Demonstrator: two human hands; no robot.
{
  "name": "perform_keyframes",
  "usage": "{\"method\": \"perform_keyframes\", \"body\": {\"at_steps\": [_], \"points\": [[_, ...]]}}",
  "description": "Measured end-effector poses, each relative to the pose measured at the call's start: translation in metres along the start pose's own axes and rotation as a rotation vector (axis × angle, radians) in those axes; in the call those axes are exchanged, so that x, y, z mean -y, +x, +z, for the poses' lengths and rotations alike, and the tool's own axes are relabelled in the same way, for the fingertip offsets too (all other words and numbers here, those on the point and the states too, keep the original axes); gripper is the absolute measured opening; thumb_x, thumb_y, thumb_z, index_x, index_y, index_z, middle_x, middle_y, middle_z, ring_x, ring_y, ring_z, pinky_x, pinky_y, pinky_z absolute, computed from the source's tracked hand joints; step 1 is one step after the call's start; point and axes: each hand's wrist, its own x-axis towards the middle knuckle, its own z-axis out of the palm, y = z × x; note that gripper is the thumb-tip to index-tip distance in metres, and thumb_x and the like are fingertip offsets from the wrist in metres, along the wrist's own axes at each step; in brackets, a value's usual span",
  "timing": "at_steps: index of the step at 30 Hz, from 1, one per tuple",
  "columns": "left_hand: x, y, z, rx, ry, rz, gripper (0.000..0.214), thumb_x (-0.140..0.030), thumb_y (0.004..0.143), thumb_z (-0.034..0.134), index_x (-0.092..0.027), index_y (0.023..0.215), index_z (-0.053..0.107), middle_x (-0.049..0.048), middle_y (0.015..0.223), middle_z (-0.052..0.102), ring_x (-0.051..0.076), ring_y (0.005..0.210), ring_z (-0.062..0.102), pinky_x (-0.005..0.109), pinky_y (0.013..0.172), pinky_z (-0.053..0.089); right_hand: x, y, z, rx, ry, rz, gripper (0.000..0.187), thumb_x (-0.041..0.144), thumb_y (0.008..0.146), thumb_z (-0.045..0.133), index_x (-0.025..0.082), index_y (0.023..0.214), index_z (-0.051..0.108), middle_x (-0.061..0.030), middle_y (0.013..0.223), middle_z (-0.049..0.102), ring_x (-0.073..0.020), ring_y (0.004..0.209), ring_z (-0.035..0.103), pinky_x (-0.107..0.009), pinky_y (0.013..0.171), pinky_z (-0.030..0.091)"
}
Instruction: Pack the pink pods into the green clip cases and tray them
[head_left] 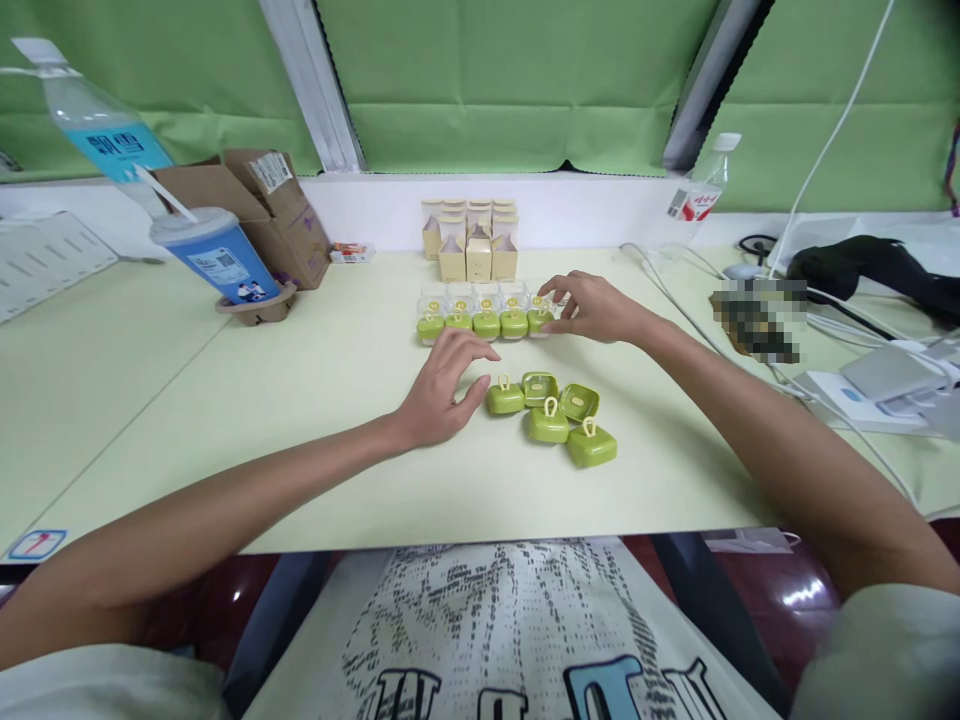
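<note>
Five loose green plastic caps (548, 426) are sitting on the table (337, 350) in front of the torso: three standing loop-up, two lying hollow-up. Five matching green pieces (486, 323) are lining up behind them, against clear plastic cups (486, 290).

Right hand (592, 308): thumb and fingers are curling around the row's right-end piece, part-closed; can't tell if it's gripping or just touching. Left hand (439, 390): half open, holding nothing, hanging just left of the nearest loose cap.

Handling, my read: caps are looking light, stiff, glossy, so a bit slick. Pinch opposite side walls; cream loop (590, 427) is probably OK for lifting, not for pressing. Clear cups are looking thin, likely to crack or skid if squeezed hard; hold low on the walls.
</note>
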Motion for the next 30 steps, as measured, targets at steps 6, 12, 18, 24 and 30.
{"method": "perform_keyframes", "body": {"at_steps": [6,12,18,24,30], "points": [[0.0,-0.001,0.001,0.23,-0.085,0.164,0.043,-0.027,0.104,0.065,-0.025,0.146,0.054,0.0154,0.143,0.059,0.03,0.131,0.062,0.052,0.11,0.058,-0.017,-0.001,-0.025,-0.221,-0.11,0.198,0.032,0.033,0.101,0.061,0.015,0.119,0.081,-0.0163,0.113,0.082,-0.0309,0.096,0.076,-0.043,0.095,0.055],[0.007,-0.005,0.004,0.347,-0.085,0.067,0.069,-0.017,0.095,0.066,-0.026,0.159,0.042,0.0192,0.153,0.055,0.032,0.129,0.068,0.05,0.1,0.065,-0.034,-0.007,-0.033,0.123,-0.286,0.615,0.05,0.048,0.088,0.083,0.017,0.125,0.074,-0.0137,0.102,0.082,-0.0289,0.085,0.077,-0.036,0.074,0.055],[0.006,-0.004,0.003,0.227,-0.146,0.057,0.057,-0.001,0.091,0.054,-0.023,0.144,0.059,0.0114,0.138,0.072,0.027,0.13,0.07,0.048,0.107,0.063,-0.021,-0.013,-0.041,0.226,-0.221,0.601,0.044,0.025,0.085,0.084,0.016,0.126,0.072,-0.0117,0.101,0.081,-0.0198,0.061,0.071,-0.032,0.058,0.051],[0.001,-0.001,-0.001,-0.037,-0.454,-0.466,0.024,-0.018,0.1,0.057,-0.021,0.109,0.079,0.0049,0.107,0.076,0.012,0.075,0.07,0.026,0.063,0.064,0.019,-0.03,-0.051,-0.13,0.54,0.2,0.035,0.055,0.102,0.07,0.022,0.111,0.079,-0.0101,0.103,0.08,-0.0207,0.078,0.074,-0.036,0.072,0.063],[0.001,0.002,-0.008,-0.098,-0.493,-0.561,0.022,-0.024,0.093,0.071,-0.024,0.111,0.083,0.0083,0.113,0.067,0.018,0.098,0.068,0.033,0.085,0.065,0.074,-0.067,-0.006,-0.222,1.041,0.02,0.043,0.043,0.082,0.096,0.028,0.116,0.075,-0.0026,0.117,0.076,-0.0213,0.093,0.079,-0.042,0.091,0.069]]}}
